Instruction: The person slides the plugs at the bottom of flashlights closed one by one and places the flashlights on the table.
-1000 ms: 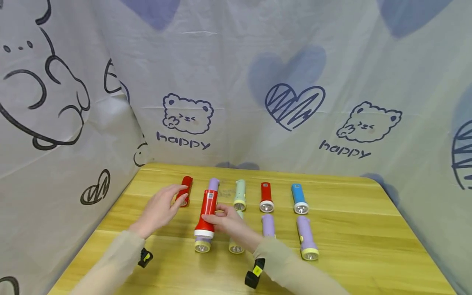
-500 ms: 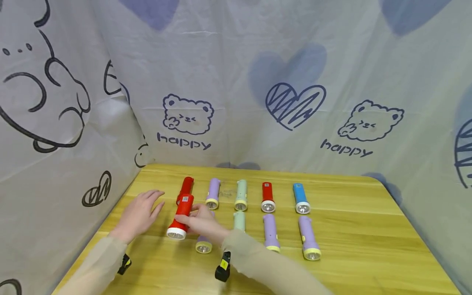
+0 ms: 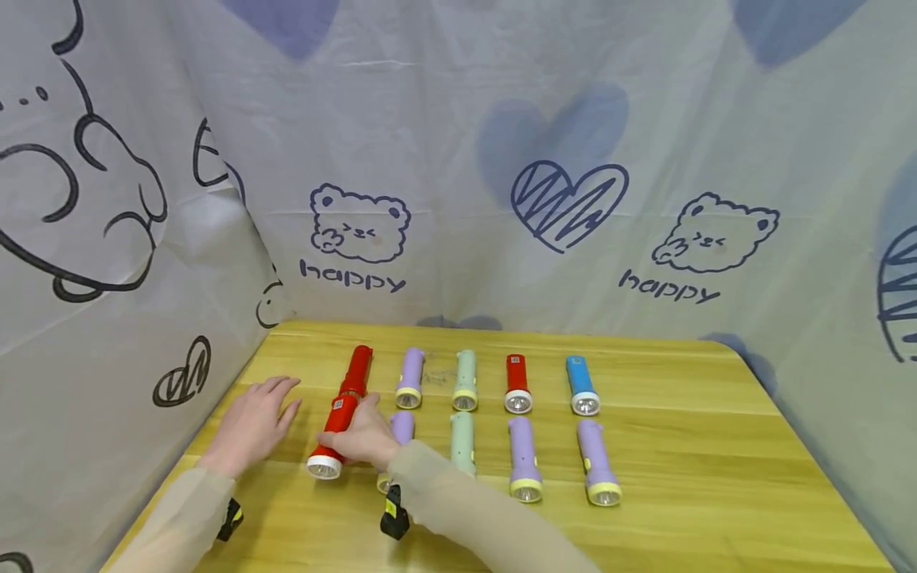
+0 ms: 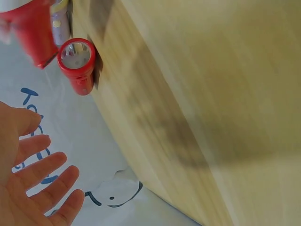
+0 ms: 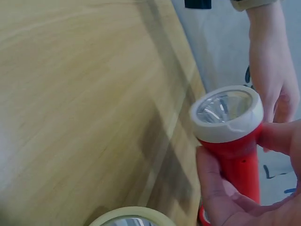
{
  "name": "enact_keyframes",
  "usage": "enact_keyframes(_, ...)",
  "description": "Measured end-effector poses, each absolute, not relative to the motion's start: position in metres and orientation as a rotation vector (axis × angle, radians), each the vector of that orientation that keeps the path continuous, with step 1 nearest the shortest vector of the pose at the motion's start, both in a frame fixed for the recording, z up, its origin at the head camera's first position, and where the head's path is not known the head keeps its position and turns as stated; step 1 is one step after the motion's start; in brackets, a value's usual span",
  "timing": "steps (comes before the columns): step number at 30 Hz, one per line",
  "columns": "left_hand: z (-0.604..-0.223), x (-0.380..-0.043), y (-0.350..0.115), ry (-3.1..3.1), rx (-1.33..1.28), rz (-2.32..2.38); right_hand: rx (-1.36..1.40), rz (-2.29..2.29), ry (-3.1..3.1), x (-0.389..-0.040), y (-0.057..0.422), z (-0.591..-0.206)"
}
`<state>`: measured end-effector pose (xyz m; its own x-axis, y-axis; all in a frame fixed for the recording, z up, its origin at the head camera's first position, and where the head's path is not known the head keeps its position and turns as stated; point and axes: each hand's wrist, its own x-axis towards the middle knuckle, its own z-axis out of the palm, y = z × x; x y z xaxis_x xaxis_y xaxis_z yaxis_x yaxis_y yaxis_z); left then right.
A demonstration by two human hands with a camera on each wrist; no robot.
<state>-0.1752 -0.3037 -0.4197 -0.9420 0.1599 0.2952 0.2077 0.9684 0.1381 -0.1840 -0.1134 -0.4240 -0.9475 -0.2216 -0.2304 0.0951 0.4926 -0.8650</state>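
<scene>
My right hand (image 3: 365, 438) grips a red flashlight (image 3: 341, 415) with a white lens rim, at the left of the table. In the right wrist view the thumb and fingers wrap its body below the rim, lens end up toward the camera. Right behind it lies an all-red flashlight (image 3: 357, 371), its lens end partly hidden; it also shows in the left wrist view beside the table edge (image 4: 77, 82). My left hand (image 3: 249, 423) hovers to the left with fingers loosely spread and holds nothing. A purple flashlight (image 3: 403, 426) is partly covered by my right hand and wrist.
The back row continues with purple (image 3: 411, 374), mint green (image 3: 466, 376), red-and-white (image 3: 517, 378) and blue (image 3: 579, 378) flashlights. In front lie another mint green flashlight (image 3: 462, 442) and two purple ones (image 3: 524, 446) (image 3: 595, 454). Printed cloth (image 3: 458, 263) hangs behind the wooden table (image 3: 688, 446).
My right hand has carried the red-and-white flashlight leftward from over the purple ones to in front of the all-red one. My left hand has drawn back left, away from the all-red flashlight.
</scene>
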Motion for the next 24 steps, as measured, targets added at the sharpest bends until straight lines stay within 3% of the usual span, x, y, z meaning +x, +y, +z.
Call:
enact_keyframes(8,-0.423,-0.172,-0.307,-2.847,-0.252,-0.221,-0.13,-1.107,2.563,-0.178,-0.128,-0.43)
enact_keyframes(24,-0.428,-0.171,-0.302,-2.865,-0.263,-0.277,-0.093,-1.095,2.59,-0.184,-0.129,-0.437)
